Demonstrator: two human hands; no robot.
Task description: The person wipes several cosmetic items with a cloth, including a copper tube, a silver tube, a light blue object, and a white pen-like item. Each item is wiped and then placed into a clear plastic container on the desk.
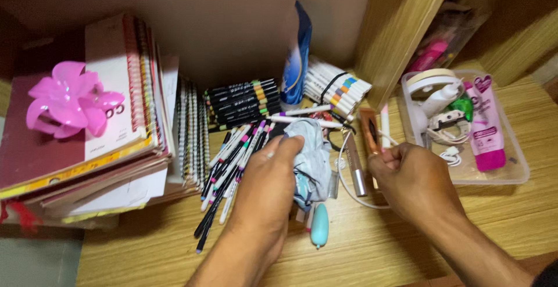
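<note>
Left hand (268, 177) grips a crumpled pale cloth (311, 159) at its fingertips, loose markers (232, 165) just left of it; right hand (410, 176) pinches a thin white pen (384, 125), clear tray (511, 170) right of it.

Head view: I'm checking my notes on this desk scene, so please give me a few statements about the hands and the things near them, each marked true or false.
1. The left hand grips a crumpled pale blue-grey cloth. True.
2. The pink plastic flower-shaped hair claw lies in the clear plastic tray. False: it rests on the stack of notebooks at the left.
3. The right hand pinches a thin stick-like item above the white cable. True.
4. The black-barrelled marker pens all stand upright in a cup. False: they lie loose on the wooden desk.
5. The pink tube lies in the clear plastic tray. True.
</note>
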